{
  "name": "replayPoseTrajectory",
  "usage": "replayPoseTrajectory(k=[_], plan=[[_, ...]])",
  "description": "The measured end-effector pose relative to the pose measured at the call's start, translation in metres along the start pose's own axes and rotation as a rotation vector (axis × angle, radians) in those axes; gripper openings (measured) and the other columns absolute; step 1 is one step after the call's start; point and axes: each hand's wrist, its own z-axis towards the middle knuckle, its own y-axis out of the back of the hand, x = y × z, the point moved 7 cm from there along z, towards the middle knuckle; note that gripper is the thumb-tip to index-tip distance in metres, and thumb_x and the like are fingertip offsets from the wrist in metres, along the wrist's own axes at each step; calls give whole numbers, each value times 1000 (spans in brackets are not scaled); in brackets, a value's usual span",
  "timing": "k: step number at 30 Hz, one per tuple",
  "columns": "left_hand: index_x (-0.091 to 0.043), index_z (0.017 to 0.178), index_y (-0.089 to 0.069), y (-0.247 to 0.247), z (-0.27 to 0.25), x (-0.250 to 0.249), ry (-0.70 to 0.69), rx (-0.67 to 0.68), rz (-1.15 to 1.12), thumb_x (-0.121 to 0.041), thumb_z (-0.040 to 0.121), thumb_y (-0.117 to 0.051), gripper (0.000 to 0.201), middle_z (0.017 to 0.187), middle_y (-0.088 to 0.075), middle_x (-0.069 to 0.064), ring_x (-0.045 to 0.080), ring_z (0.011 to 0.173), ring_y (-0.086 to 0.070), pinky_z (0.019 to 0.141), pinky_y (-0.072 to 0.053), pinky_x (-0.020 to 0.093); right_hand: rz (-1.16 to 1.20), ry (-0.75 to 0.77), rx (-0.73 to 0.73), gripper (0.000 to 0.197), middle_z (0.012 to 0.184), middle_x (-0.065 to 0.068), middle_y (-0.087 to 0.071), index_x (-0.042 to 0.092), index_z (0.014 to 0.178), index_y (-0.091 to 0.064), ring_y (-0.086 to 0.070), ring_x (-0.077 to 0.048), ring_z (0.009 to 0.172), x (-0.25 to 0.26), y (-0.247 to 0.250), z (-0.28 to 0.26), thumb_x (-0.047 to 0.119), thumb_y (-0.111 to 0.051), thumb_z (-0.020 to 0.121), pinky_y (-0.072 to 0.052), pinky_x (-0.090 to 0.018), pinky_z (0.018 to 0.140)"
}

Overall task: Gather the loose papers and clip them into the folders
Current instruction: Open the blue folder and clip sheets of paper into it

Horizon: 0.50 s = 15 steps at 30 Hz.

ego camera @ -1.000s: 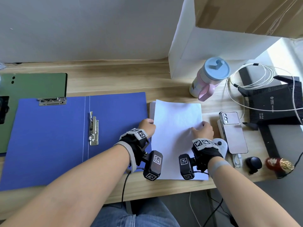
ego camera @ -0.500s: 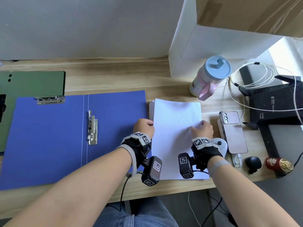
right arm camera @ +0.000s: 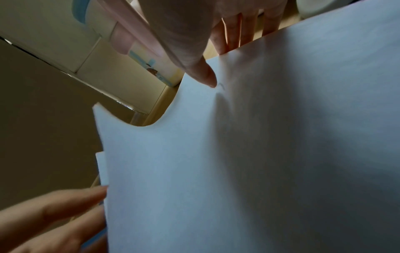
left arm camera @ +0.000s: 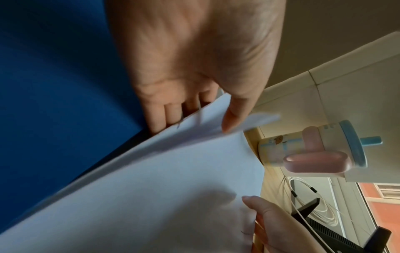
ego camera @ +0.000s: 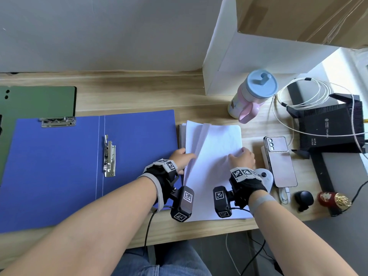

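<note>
A stack of white papers (ego camera: 215, 156) lies on the wooden desk, right of an open blue folder (ego camera: 59, 166) with a metal clip (ego camera: 109, 156) along its spine. My left hand (ego camera: 182, 159) pinches the left edge of the top sheets (left arm camera: 173, 162), thumb on top and fingers underneath, lifting them. My right hand (ego camera: 242, 159) holds the right edge of the sheets (right arm camera: 259, 154), thumb (right arm camera: 203, 75) on top, fingers under the edge. A green folder (ego camera: 37, 102) with its own clip (ego camera: 57, 122) lies at the back left.
A pink and blue bottle (ego camera: 253, 96) stands just behind the papers. A phone (ego camera: 279, 160), a black router (ego camera: 328, 124) with a coiled white cable, an earbud case (ego camera: 303, 200) and a small red object fill the right side. A white box (ego camera: 249, 62) stands behind.
The top sheets now lift along their left edge, with my left thumb slid over them. Both hands stay at the paper's sides.
</note>
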Motion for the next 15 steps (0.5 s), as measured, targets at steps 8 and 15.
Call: replayPoseTrajectory(k=[8,15], plan=[[-21,121,-54,-25,-12,-11,-138,179,-62,-41,83,-66,45,108,-67,1,23,95,-64,84,-54,36,94,-11,37,39,129,-17,-53,6,114,-52,-49,-32,122,-2,0,2,14,-58,76,-40,-34,95],[5,118,-57,6,-21,-24,-272,30,225,5,88,-46,33,102,-59,11,24,92,-57,89,-49,38,147,73,-20,68,139,-13,-46,5,138,-37,-44,-28,129,7,15,-11,20,-66,78,-34,-37,108]])
